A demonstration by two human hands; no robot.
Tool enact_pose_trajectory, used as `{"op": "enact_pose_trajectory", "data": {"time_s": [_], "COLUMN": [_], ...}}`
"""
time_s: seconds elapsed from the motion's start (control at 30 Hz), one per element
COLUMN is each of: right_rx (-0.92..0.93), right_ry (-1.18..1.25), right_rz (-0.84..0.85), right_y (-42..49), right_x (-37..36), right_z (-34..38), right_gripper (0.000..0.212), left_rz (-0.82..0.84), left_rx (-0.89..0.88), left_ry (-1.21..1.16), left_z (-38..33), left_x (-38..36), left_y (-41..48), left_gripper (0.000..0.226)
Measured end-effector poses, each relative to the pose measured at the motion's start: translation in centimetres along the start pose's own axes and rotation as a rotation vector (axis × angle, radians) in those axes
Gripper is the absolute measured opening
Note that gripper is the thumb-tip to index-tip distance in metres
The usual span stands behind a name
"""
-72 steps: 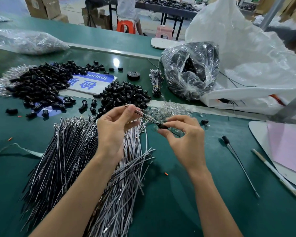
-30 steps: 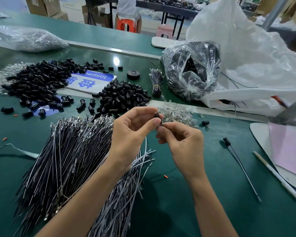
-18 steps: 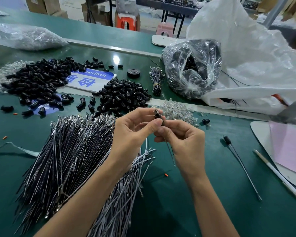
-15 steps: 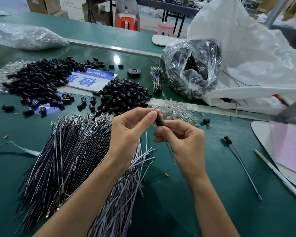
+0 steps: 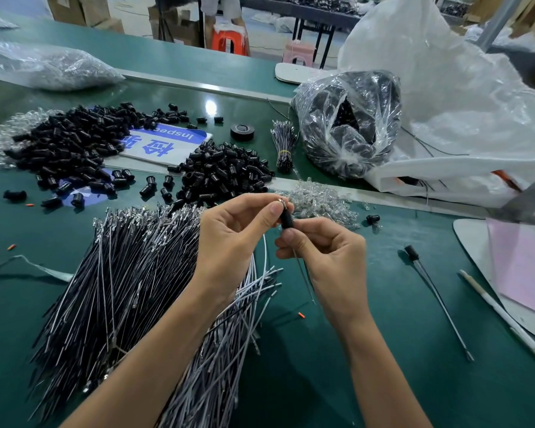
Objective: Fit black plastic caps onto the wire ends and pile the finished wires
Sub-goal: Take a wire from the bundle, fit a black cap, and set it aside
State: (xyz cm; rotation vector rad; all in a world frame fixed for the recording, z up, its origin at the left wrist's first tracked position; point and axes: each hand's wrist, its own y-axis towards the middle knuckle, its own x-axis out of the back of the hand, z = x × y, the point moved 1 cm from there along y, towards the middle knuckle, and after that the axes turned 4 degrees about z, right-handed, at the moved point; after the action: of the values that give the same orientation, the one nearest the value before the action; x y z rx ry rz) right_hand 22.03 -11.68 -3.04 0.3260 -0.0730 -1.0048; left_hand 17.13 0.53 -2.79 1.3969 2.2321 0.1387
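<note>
Above the right edge of the pile (image 5: 130, 273), the left hand (image 5: 235, 239) pinches what seems the tip of the wire (image 5: 303, 274); the right hand (image 5: 325, 257) pinches the cap (image 5: 287, 219) threaded on it.

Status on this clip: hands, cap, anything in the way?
Left hand pinches wire at its tip, above black cap. Right hand pinches wire below cap. No obstruction seen.

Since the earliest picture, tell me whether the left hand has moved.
Yes. The left hand has shifted right, toward the lone black cap to its right, and now meets the right hand on the wire both pinch.
</note>
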Motion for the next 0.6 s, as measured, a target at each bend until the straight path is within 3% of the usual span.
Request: {"op": "enact_pose_trajectory", "data": {"time_s": [0.2, 0.37, 0.6], "right_rx": [-0.022, -0.013, -0.004], "right_ry": [-0.010, -0.062, -0.063], "right_rz": [0.043, 0.055, 0.005], "right_y": [-0.05, -0.03, -0.03], "right_x": [-0.06, 0.13, 0.28], "right_z": [0.07, 0.04, -0.21], "right_gripper": [0.012, 0.001, 0.011], "left_rz": [0.020, -0.010, 0.018], "left_rx": [-0.030, 0.012, 0.014], "left_ry": [0.112, -0.013, -0.056], "left_z": [0.16, -0.01, -0.08], "left_x": [-0.08, -0.16, 0.00], "left_y": [-0.16, -0.17, -0.17], "left_gripper": [0.009, 0.010, 0.011]}}
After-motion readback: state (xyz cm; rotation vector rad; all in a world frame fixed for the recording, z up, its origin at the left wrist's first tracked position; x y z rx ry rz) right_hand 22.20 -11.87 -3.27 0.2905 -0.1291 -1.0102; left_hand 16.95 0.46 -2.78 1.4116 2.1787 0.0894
